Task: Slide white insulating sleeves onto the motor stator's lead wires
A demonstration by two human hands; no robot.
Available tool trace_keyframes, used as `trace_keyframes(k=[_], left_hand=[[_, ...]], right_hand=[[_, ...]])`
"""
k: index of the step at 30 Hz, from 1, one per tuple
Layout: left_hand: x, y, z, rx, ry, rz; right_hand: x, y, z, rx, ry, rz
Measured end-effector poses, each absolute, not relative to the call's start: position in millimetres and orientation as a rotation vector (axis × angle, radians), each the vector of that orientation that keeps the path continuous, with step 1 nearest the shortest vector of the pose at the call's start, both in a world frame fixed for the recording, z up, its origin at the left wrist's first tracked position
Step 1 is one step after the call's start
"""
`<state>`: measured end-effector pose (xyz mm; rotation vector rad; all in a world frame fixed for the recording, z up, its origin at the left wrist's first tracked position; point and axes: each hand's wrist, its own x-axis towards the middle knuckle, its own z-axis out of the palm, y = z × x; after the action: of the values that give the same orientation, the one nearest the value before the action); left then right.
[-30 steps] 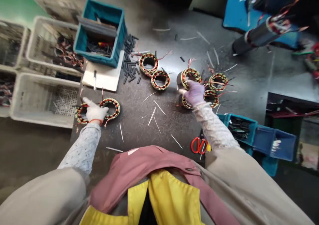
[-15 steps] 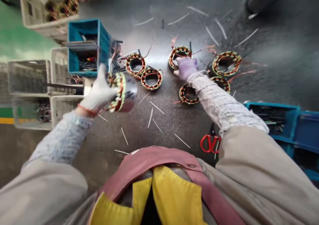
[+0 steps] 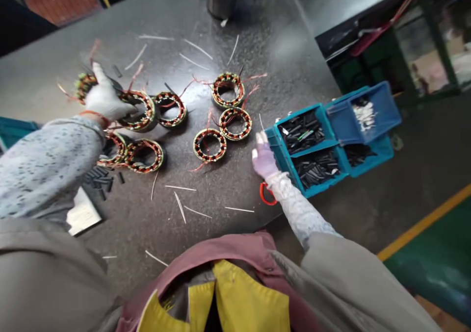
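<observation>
From here I see the left gloved hand point(image 3: 105, 96) clenched on a tilted wound stator ring point(image 3: 84, 83) beyond its palm, while the right gloved hand point(image 3: 263, 159) stays open, holding nothing, just beside the blue parts tray point(image 3: 283, 158).

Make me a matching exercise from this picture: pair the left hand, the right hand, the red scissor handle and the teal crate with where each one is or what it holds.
1 left hand
2 right hand
3 red scissor handle
4 teal crate

A holds black tubes
B touching a wound stator ring
C beside the crate's corner
D by the right wrist

Pairs: 1B, 2C, 3D, 4A.
</observation>
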<state>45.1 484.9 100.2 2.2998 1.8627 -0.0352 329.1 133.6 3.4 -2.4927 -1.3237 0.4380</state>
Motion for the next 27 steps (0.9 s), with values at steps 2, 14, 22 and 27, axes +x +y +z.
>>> trace_keyframes(k=[2, 14, 22, 27], left_hand=[[37, 488, 91, 2.135, 1.894, -0.092], [-4, 508, 90, 2.062, 1.715, 0.157], [-29, 527, 100, 1.957, 1.799, 0.216], [-33, 536, 81, 1.956, 1.991, 0.014]], right_hand=[[353, 182, -4, -2.637, -1.197, 0.473], [262, 79, -19, -2.370, -1.782, 0.442], [223, -3, -10, -2.141, -2.047, 0.060], [215, -7, -19, -2.301, -1.955, 0.115]])
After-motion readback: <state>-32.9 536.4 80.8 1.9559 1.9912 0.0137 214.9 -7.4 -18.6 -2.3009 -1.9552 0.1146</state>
